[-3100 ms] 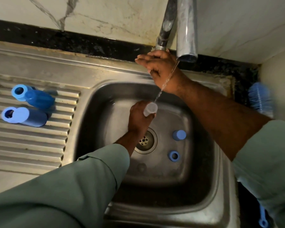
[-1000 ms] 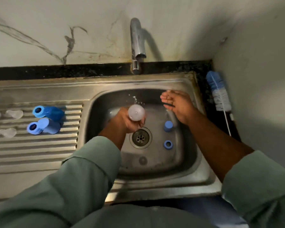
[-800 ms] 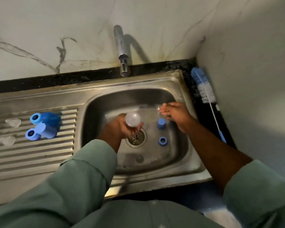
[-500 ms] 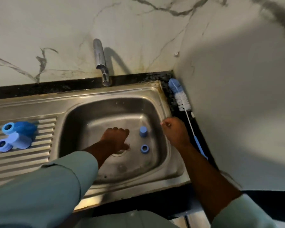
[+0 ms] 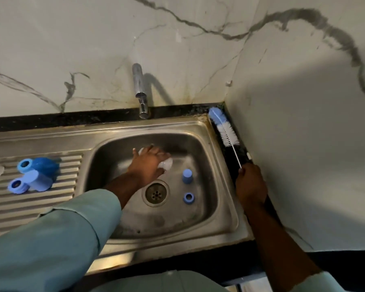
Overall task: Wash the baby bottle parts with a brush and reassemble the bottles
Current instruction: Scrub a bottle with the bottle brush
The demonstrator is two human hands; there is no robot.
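The steel sink (image 5: 198, 128) has a basin on its right and a ribbed drainboard (image 5: 30, 207) on its left. In the basin, right of the drain (image 5: 155, 193), a blue cap (image 5: 187, 176) stands above a blue ring (image 5: 188, 198). Two blue bottles (image 5: 35, 172) lie side by side on the drainboard. A bottle brush (image 5: 224, 131) lies on the dark counter strip (image 5: 230, 163) along the sink's right edge.

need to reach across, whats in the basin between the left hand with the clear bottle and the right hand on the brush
In the head view, a blue cap standing on the sink floor and the basin's right wall and rim lie between the left hand and the right hand.
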